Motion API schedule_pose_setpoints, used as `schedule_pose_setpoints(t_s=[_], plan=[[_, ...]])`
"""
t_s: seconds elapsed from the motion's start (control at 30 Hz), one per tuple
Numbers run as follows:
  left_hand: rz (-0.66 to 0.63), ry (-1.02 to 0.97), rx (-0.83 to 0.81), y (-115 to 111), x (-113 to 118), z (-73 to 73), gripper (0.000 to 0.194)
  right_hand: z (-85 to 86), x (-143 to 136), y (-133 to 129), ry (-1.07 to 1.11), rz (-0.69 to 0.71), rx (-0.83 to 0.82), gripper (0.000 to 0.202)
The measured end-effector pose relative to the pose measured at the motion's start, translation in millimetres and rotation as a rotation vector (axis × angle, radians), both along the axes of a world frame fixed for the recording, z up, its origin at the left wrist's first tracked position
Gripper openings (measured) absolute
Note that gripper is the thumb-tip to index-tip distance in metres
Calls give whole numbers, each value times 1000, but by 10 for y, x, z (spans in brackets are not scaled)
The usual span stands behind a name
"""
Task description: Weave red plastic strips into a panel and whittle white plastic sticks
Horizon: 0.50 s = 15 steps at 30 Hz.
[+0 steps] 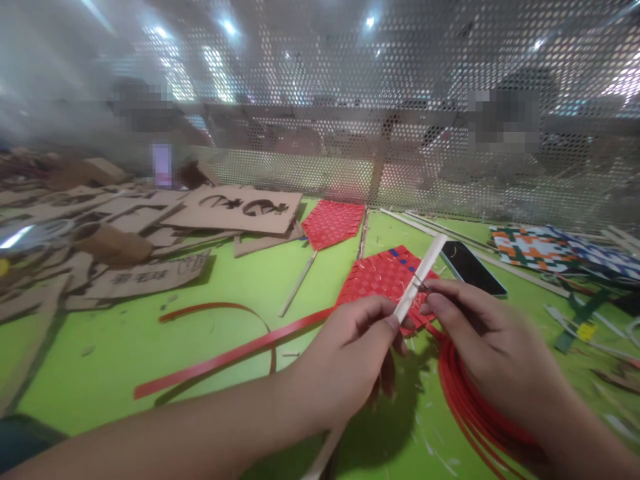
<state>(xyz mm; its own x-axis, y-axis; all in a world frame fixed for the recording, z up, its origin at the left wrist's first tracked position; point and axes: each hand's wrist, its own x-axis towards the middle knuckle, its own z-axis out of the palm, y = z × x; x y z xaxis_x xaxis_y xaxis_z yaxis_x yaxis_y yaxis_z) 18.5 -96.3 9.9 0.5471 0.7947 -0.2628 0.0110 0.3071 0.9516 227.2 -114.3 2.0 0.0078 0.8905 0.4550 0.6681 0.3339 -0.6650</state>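
Observation:
My left hand (345, 353) is closed around a pale flat wooden stick (424, 267), which slants up and to the right. A lower length of stick shows beneath that hand. The fingertips of my right hand (475, 327) pinch a thin dark wire (420, 283) that lies against the stick above my left thumb. Behind the hands is a red woven piece (373, 280) with a few blue squares and a pointed end. Red strips (235, 352) run out to its left. A coil of red strapping (465, 393) lies under my right forearm.
Another red woven piece (333, 223) on a stick lies farther back. Cut cardboard sheets (230, 210) are heaped at left. A phone (473, 268), loose wooden strips (520, 268) and an orange, green and white woven piece (530, 247) lie at right. A perforated screen (320, 127) stands behind.

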Motion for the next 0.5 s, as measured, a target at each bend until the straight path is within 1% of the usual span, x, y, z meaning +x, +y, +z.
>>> schedule_pose_setpoints(t_s=[0.13, 0.27, 0.33, 0.4, 0.5], plan=[[-24, 4, -38, -11, 4, 31, 21, 47, -50, 13, 205, 55, -78, 21], [-100, 43, -76, -33, 9, 68, 23, 99, -55, 33, 327, 44, -108, 19], [-103, 31, -56, -44, 11, 73, 26, 107, -52, 30, 333, 65, -137, 20], [-84, 24, -18, -51, 12, 71, 29, 99, -56, 13, 295, 97, -147, 22], [-53, 21, 1, -53, 10, 68, 30, 69, -69, -34, 206, 115, -132, 33]])
